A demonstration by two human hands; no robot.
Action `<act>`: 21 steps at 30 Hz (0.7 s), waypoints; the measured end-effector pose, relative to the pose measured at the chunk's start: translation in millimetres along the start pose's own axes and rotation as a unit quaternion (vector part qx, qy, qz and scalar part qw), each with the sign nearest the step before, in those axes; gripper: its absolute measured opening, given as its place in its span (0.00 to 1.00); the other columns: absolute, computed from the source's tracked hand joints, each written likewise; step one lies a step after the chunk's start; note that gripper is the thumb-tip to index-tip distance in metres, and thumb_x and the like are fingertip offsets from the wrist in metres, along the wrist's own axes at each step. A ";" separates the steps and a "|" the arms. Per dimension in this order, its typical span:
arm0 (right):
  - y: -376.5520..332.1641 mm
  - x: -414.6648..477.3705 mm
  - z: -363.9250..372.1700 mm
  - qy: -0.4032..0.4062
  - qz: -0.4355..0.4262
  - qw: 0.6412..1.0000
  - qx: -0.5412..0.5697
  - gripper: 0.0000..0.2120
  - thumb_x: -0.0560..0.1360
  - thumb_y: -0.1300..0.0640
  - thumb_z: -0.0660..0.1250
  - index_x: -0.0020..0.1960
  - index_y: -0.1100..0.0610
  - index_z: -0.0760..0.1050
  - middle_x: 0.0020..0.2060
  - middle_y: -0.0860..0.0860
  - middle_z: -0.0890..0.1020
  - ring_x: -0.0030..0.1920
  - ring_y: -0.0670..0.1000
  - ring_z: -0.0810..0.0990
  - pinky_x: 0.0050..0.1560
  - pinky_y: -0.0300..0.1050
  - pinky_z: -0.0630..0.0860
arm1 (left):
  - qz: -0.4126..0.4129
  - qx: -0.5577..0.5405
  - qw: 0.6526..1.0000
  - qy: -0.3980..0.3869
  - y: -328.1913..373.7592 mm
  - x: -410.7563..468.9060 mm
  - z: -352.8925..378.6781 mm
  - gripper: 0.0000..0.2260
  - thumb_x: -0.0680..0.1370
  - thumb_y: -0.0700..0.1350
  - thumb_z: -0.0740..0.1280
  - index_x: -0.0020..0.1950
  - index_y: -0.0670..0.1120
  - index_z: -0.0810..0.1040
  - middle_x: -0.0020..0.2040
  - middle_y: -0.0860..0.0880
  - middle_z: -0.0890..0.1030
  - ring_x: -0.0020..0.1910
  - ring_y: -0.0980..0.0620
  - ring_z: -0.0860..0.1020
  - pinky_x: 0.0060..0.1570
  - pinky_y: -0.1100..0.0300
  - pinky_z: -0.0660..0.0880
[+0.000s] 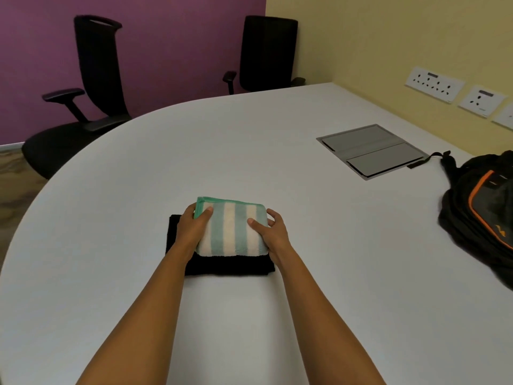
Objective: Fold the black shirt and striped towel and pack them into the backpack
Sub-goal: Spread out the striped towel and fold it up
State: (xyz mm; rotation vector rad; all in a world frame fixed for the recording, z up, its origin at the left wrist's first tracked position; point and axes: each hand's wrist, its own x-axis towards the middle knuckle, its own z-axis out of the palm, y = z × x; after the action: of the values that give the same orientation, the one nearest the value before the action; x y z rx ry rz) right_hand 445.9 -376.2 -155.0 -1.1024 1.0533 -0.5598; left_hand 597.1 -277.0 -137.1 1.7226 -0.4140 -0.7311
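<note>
A folded striped towel [231, 227], green and white, lies on top of the folded black shirt [227, 265] in the middle of the white table [111, 273]. My left hand [193, 227] grips the towel's left side, thumb on top. My right hand [270, 232] grips its right side, thumb on top and fingers around the edge. The black backpack [483, 218] with orange trim lies at the table's right edge, well apart from the stack. Whether its zip stands open is not visible.
A grey cable hatch [372, 150] is set into the table at the back right. Two black office chairs [91, 93] [266, 54] stand beyond the far rim. Wall sockets [434, 84] line the yellow wall on the right.
</note>
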 end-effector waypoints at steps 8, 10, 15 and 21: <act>32.4 -4.2 34.0 0.102 -0.172 0.932 -0.301 0.27 0.77 0.56 0.65 0.73 0.56 0.61 0.67 0.54 0.67 0.64 0.53 0.70 0.65 0.44 0.68 | 0.122 0.304 0.938 0.112 -42.2 1.8 -3.7 0.21 0.80 0.42 0.58 0.74 0.44 0.62 0.70 0.44 0.69 0.68 0.44 0.68 0.67 0.48 0.65; 33.4 -7.3 36.7 0.129 -0.255 0.876 -0.389 0.20 0.79 0.57 0.60 0.70 0.56 0.65 0.65 0.52 0.71 0.64 0.52 0.71 0.64 0.46 0.68 | 0.209 0.398 0.886 0.114 -45.1 -0.1 2.5 0.19 0.81 0.43 0.55 0.73 0.44 0.65 0.72 0.44 0.68 0.71 0.46 0.66 0.69 0.49 0.61; 51.2 -4.0 47.0 0.085 -0.354 0.780 -0.508 0.30 0.81 0.46 0.38 0.71 0.58 0.67 0.70 0.54 0.70 0.71 0.53 0.67 0.73 0.50 0.61 | 0.266 0.514 0.815 0.030 -59.8 -2.4 21.0 0.30 0.79 0.54 0.38 0.73 0.45 0.66 0.74 0.45 0.66 0.73 0.48 0.63 0.72 0.52 0.50; 62.8 6.0 40.4 0.002 -0.236 0.782 -0.577 0.44 0.66 0.38 0.21 0.77 0.55 0.42 0.77 0.49 0.46 0.77 0.48 0.43 0.74 0.44 0.38 | 0.229 0.572 0.788 -0.006 -73.4 5.5 22.8 0.39 0.72 0.59 0.20 0.77 0.48 0.47 0.78 0.49 0.51 0.77 0.51 0.50 0.72 0.56 0.36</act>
State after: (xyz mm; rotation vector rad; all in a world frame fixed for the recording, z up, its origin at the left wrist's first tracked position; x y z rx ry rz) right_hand 477.1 -338.8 -211.8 -2.5038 1.1150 -0.2433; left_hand 578.8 -276.8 -211.9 2.5558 -1.4431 -0.0516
